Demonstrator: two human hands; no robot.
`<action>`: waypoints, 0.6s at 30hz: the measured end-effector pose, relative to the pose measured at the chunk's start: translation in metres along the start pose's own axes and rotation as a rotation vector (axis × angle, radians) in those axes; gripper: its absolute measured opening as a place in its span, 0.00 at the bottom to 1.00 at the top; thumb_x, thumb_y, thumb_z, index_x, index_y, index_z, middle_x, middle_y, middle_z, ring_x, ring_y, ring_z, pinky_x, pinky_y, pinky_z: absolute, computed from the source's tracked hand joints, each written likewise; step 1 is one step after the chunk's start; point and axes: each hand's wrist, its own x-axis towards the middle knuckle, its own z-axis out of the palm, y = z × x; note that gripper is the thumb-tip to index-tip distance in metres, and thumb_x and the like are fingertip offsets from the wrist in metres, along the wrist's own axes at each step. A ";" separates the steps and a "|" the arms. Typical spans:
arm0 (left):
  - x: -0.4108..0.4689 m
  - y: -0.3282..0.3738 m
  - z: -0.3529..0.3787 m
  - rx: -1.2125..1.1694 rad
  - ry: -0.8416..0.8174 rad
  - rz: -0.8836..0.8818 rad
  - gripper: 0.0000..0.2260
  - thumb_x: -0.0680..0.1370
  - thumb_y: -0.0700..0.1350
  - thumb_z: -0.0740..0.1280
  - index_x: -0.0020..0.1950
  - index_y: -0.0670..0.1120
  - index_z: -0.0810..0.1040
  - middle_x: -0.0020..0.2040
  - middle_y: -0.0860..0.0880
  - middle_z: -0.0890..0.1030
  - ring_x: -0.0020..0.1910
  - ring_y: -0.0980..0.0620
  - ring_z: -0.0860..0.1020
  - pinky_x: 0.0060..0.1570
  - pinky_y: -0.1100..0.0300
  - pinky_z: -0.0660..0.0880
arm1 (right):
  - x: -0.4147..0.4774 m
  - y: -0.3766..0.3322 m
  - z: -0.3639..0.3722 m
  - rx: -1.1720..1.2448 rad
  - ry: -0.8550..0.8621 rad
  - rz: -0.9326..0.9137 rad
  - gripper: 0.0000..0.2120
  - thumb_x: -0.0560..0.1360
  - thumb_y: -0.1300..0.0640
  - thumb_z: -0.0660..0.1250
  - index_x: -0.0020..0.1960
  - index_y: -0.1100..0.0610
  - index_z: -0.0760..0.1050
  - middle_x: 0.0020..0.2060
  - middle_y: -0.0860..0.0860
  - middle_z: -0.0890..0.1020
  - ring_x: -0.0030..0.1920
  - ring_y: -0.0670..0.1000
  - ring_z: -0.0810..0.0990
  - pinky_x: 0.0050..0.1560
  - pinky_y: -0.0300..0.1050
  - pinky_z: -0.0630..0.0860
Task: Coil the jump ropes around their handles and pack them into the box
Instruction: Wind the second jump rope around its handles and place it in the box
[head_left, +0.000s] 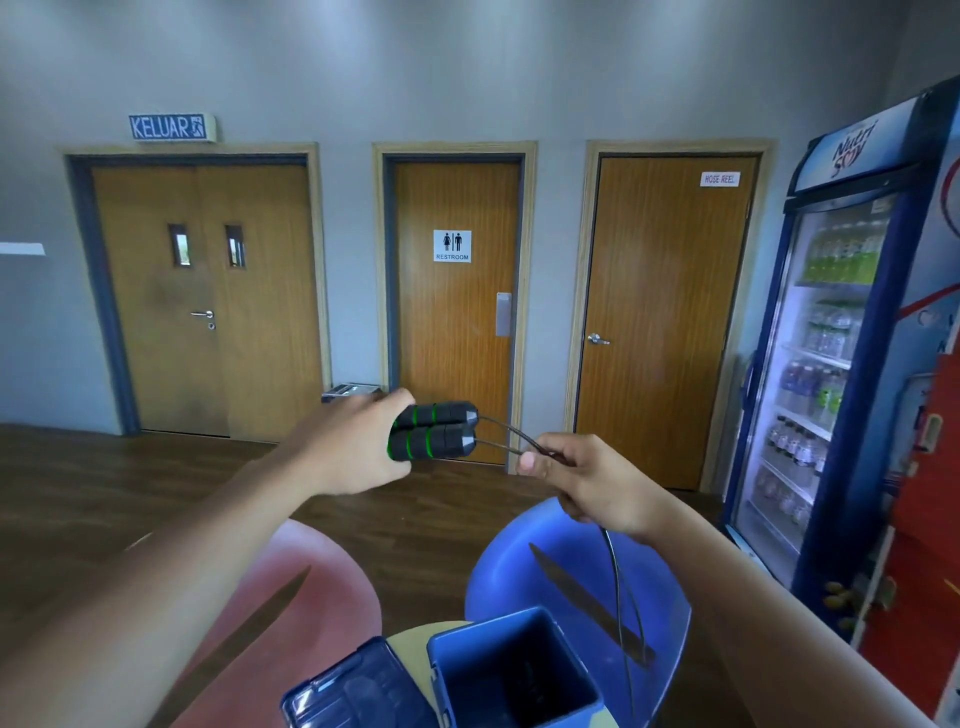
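Two handles gathered, nothing coiled or packed yet

Two black handles (436, 431) with green rings lie side by side in the left hand (358, 452), whose fingers are curled round their rear ends, so their pointed tips face the right hand (587, 478). That hand pinches both strands of the rope (617, 582) between thumb and fingers, just beyond the tips. From under it the rest of the rope hangs down in a long loose loop.

No turn of rope shows around the handles, so the coiling looks to be at its very start. The whole hanging length is left to wind, and then the bundle has to go into the box (483, 626).

The blue box stands open on the small round worktop (410, 642), near the edge closest to the person, and its inside looks dark and empty as far as can be seen. Its lid (358, 691) lies just beside it toward the worktop's left edge.

Both hands and the handles are held high, well apart from the box, while the hanging loop drops past the box's right side. Only this one jump rope is in view.
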 end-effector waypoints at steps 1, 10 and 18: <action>-0.002 0.001 0.003 -0.055 0.002 -0.034 0.14 0.70 0.52 0.71 0.48 0.55 0.67 0.39 0.55 0.75 0.37 0.49 0.74 0.36 0.55 0.72 | 0.002 -0.002 -0.001 -0.017 0.028 -0.016 0.14 0.77 0.41 0.66 0.40 0.51 0.75 0.29 0.52 0.64 0.27 0.52 0.62 0.27 0.45 0.60; 0.008 0.042 0.018 -1.099 0.045 -0.353 0.10 0.64 0.43 0.70 0.40 0.39 0.75 0.31 0.47 0.72 0.31 0.49 0.70 0.35 0.56 0.66 | 0.023 -0.002 0.015 0.100 0.229 -0.056 0.18 0.81 0.43 0.59 0.51 0.58 0.77 0.26 0.52 0.62 0.24 0.48 0.62 0.26 0.43 0.61; 0.046 0.073 0.007 -2.034 0.207 -0.843 0.03 0.78 0.42 0.66 0.50 0.43 0.74 0.51 0.40 0.83 0.49 0.40 0.83 0.51 0.46 0.81 | 0.011 0.016 0.031 0.005 0.174 0.055 0.17 0.84 0.50 0.57 0.50 0.60 0.78 0.22 0.43 0.62 0.21 0.44 0.60 0.24 0.37 0.60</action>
